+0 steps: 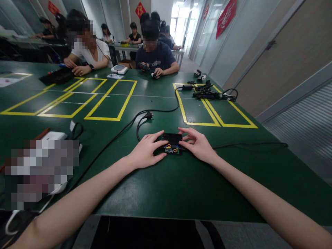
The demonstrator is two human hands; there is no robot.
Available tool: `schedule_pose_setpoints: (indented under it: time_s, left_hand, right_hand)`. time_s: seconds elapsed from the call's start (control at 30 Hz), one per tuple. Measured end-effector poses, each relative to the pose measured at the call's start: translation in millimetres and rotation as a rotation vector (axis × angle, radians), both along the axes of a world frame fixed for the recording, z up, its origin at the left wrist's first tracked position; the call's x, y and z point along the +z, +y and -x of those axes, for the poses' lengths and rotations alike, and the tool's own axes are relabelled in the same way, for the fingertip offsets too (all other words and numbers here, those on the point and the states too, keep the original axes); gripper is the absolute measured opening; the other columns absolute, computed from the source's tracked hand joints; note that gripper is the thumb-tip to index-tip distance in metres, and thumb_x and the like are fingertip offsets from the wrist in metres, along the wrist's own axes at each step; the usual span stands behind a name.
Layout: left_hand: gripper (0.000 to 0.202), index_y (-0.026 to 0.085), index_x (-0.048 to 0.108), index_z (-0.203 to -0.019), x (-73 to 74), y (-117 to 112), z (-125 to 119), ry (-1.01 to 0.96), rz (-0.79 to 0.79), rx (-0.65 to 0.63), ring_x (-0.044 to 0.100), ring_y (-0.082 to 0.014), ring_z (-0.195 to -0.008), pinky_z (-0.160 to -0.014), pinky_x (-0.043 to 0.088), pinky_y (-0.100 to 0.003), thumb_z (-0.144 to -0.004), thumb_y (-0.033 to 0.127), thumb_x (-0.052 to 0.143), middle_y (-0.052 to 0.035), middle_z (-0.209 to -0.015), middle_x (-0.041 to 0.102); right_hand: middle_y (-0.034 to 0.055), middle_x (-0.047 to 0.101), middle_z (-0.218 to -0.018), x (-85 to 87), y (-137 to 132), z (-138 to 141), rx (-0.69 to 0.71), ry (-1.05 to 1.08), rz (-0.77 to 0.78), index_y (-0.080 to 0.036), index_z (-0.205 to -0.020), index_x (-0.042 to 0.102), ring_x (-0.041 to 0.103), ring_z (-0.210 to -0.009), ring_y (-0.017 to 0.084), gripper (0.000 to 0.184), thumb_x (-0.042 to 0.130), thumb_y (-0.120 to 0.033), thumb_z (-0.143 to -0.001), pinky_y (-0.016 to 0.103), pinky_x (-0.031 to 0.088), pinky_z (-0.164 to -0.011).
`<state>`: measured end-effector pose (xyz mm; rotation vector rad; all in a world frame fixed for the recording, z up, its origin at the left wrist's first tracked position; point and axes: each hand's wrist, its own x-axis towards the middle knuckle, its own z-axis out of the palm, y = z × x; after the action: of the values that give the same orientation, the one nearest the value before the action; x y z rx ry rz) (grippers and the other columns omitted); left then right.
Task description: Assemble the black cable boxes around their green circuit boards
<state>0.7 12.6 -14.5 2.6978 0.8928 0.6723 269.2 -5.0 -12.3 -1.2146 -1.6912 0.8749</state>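
Note:
A small black opened power adapter [172, 142] with an exposed circuit board and orange parts lies on the green table [160, 186] in front of me. My left hand [146, 151] rests at its left side, fingers curled against the case and thumb pressed near the board. From the right, my right hand [197, 144] holds the case with its fingers closed on the edge. A black cable [249, 144] runs off to the right from the adapter.
A black cord with a plug [148, 115] loops just beyond my hands. Yellow tape rectangles [111, 100] mark the table. Black adapters and cables [210, 92] lie far right. A white device [53, 135] sits left. Two people [155, 55] work at the far side.

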Motion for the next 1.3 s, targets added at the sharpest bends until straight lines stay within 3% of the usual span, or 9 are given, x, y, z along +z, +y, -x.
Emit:
schedule_pose_setpoints:
  time_s: [0.13, 0.27, 0.6, 0.8, 0.93, 1.1, 1.3]
  left_hand:
    - [0.046, 0.023, 0.066, -0.139, -0.7, 1, 0, 0.004, 0.007, -0.005, 0.056, -0.0347, -0.140, -0.114, 0.048, -0.057, -0.094, 0.034, 0.072, -0.0178, -0.161, 0.050]
    - [0.045, 0.023, 0.066, -0.138, -0.2, 1, 0, -0.006, 0.010, -0.014, 0.058, -0.0344, -0.138, -0.113, 0.048, -0.057, -0.094, 0.033, 0.072, -0.0169, -0.157, 0.055]
    - [0.041, 0.023, 0.069, -0.134, 2.3, 0, -1, -0.010, 0.003, -0.012, 0.063, -0.0309, -0.129, -0.110, 0.051, -0.051, -0.094, 0.033, 0.072, -0.0134, -0.142, 0.066]
    - [0.037, 0.022, 0.070, -0.130, 5.5, -1, -1, -0.023, -0.012, -0.028, 0.064, -0.0306, -0.126, -0.108, 0.053, -0.051, -0.094, 0.030, 0.072, -0.0139, -0.139, 0.066]
    - [0.027, 0.021, 0.073, -0.119, 5.7, -1, -1, -0.037, -0.020, -0.036, 0.068, -0.0296, -0.120, -0.104, 0.056, -0.049, -0.092, 0.027, 0.073, -0.0130, -0.135, 0.069]
    - [0.012, 0.019, 0.071, -0.098, 1.3, -1, -1, -0.146, 0.060, -0.061, 0.073, -0.0272, -0.117, -0.099, 0.060, -0.043, -0.088, 0.023, 0.078, -0.0128, -0.132, 0.073]
    - [0.025, 0.022, 0.059, -0.093, 6.0, -3, -3, -0.204, 0.199, 0.008, 0.075, -0.0270, -0.111, -0.093, 0.060, -0.041, -0.082, 0.022, 0.081, -0.0097, -0.125, 0.076]
  right_hand:
    - [0.0083, 0.069, -0.121, -2.8, 1, -1, 0.013, 0.042, 0.023, -0.023, -0.116, 0.077, 0.073, -0.090, 0.018, 0.035, 0.078, -0.034, -0.083, 0.034, 0.069, -0.079]
    - [0.0073, 0.076, -0.105, -3.5, 2, -3, 0.040, 0.083, 0.072, -0.020, -0.113, 0.074, 0.075, -0.094, 0.022, 0.034, 0.079, -0.030, -0.080, 0.038, 0.068, -0.085]
    - [0.0085, 0.077, -0.113, -4.5, -1, -2, 0.060, 0.076, 0.049, -0.021, -0.119, 0.072, 0.075, -0.105, 0.024, 0.036, 0.075, -0.028, -0.083, 0.039, 0.068, -0.087]
    - [0.0076, 0.076, -0.110, 0.9, -3, -1, 0.099, 0.055, 0.022, -0.019, -0.111, 0.073, 0.074, -0.103, 0.023, 0.027, 0.074, -0.027, -0.085, 0.041, 0.067, -0.090]
    - [0.0062, 0.074, -0.102, 7.5, -5, -1, 0.158, -0.005, -0.051, -0.019, -0.097, 0.071, 0.074, -0.098, 0.021, 0.011, 0.071, -0.026, -0.089, 0.042, 0.065, -0.094]
    - [0.0059, 0.071, -0.099, 9.4, -6, -2, 0.214, -0.069, -0.099, -0.020, -0.095, 0.070, 0.073, -0.095, 0.020, 0.006, 0.066, -0.023, -0.091, 0.039, 0.065, -0.088]
    - [0.0075, 0.071, -0.107, 13.1, -6, -11, 0.307, -0.147, -0.174, -0.021, -0.103, 0.069, 0.071, -0.102, 0.023, 0.018, 0.062, -0.015, -0.087, 0.043, 0.062, -0.091]
